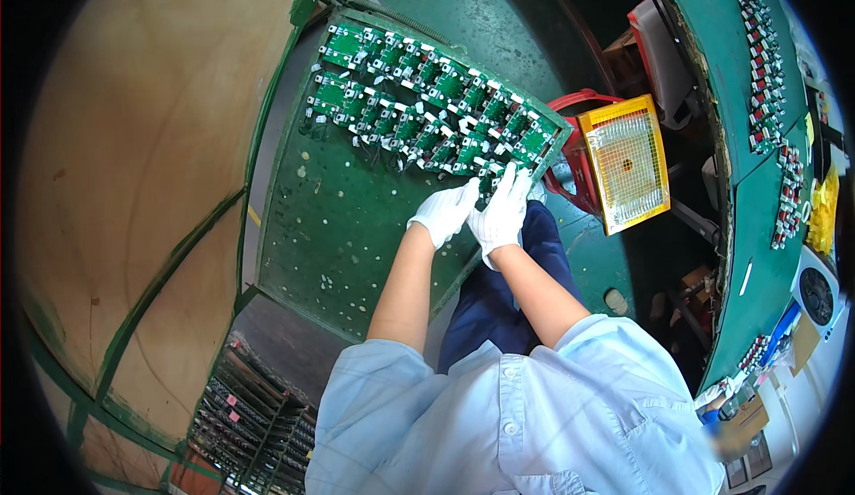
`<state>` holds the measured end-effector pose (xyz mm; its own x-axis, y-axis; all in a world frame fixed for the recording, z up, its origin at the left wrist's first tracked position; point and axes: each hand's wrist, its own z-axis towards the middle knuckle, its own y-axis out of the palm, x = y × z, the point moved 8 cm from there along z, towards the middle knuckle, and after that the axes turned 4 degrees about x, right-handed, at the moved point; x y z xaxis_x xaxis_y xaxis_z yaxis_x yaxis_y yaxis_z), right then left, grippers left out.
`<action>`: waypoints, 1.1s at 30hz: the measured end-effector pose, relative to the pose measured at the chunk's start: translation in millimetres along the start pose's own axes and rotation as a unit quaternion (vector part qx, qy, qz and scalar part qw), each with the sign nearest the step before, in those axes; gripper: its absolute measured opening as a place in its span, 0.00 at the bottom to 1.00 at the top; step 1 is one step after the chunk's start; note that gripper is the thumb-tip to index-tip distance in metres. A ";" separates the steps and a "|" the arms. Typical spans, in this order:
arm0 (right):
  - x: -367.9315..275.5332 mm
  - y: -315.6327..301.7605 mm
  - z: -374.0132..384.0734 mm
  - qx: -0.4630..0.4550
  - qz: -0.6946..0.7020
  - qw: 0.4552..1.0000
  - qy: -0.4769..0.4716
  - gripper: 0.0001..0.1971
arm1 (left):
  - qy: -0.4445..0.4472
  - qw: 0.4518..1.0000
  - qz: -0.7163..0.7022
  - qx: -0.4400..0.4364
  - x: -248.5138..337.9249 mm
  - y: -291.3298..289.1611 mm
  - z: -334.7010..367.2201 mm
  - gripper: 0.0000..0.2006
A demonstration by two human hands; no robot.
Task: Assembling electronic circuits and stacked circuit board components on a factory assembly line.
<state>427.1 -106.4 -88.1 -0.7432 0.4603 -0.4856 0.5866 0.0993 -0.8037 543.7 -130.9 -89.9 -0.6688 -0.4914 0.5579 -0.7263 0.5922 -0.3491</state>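
Both of my hands wear white gloves and meet at the near right end of a block of green circuit boards. My left hand [445,213] has its fingers closed at the left side of a small green circuit board [486,174]. Against that board's right side, my right hand [500,214] is closed too, its fingers pointing away from me. The gloves partly cover the board. Beyond them, several circuit boards [450,83] with white connectors and dark parts lie in two long rows on a green tabletop [343,219].
A yellow-framed mesh panel [625,165] leans on a red chair [579,103] at the right. Farther right runs a green workbench [757,201] with rows of small red-and-white parts [766,76]. Tan wooden panels [151,121] stand left. A rack [254,415] sits lower left.
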 end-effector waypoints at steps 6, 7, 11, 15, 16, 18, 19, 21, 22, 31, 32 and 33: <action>0.4 2.8 -1.7 0.031 0.057 0.998 0.011 0.48 | -0.073 0.953 0.150 0.251 1.2 -47.7 1.8 0.23; 1.6 2.6 -2.1 0.034 0.086 0.996 0.005 0.48 | -0.083 0.955 0.186 0.215 0.0 -40.6 8.0 0.23; 8.4 2.7 -2.1 0.073 0.132 0.988 -0.033 0.48 | 0.025 0.964 0.174 0.197 1.5 -21.5 25.9 0.20; 10.2 3.2 -0.2 0.073 0.158 0.985 -0.023 0.47 | 0.105 0.949 0.248 0.165 13.9 -27.8 22.5 0.14; 12.8 3.3 -0.9 0.074 0.158 0.985 -0.020 0.47 | 0.117 0.952 0.245 0.144 12.6 -30.2 19.8 0.14; 13.7 -0.2 -1.9 0.089 0.179 0.979 -0.037 0.46 | 0.129 0.953 0.244 0.121 11.0 -29.0 17.0 0.14; 12.7 0.3 -2.4 0.089 0.180 0.979 -0.036 0.46 | 0.112 0.954 0.247 0.129 8.0 -27.7 17.5 0.14; 12.4 0.9 -2.0 0.090 0.187 0.978 -0.019 0.46 | 0.103 0.950 0.262 0.132 6.8 -22.5 19.6 0.14; 9.8 1.3 -1.2 0.092 0.187 0.978 -0.017 0.46 | 0.098 0.949 0.270 0.131 6.2 -23.2 21.9 0.14; 9.1 13.6 -0.4 0.066 0.179 0.981 0.036 0.45 | 0.016 0.965 0.249 0.076 -15.0 -17.5 21.8 0.14; 5.5 15.0 -0.7 0.066 0.186 0.980 0.028 0.45 | 0.098 0.965 0.219 0.102 -18.8 -15.7 22.7 0.15; 6.6 15.2 -1.6 0.067 0.185 0.980 0.031 0.45 | 0.180 0.958 0.187 0.124 -7.0 -16.8 17.9 0.16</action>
<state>431.6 -100.5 -103.0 -0.4632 0.4963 -0.7342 0.7618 -0.2004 -0.6161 557.8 -148.8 -101.4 -0.8232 0.0040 0.5677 -0.4927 0.4919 -0.7179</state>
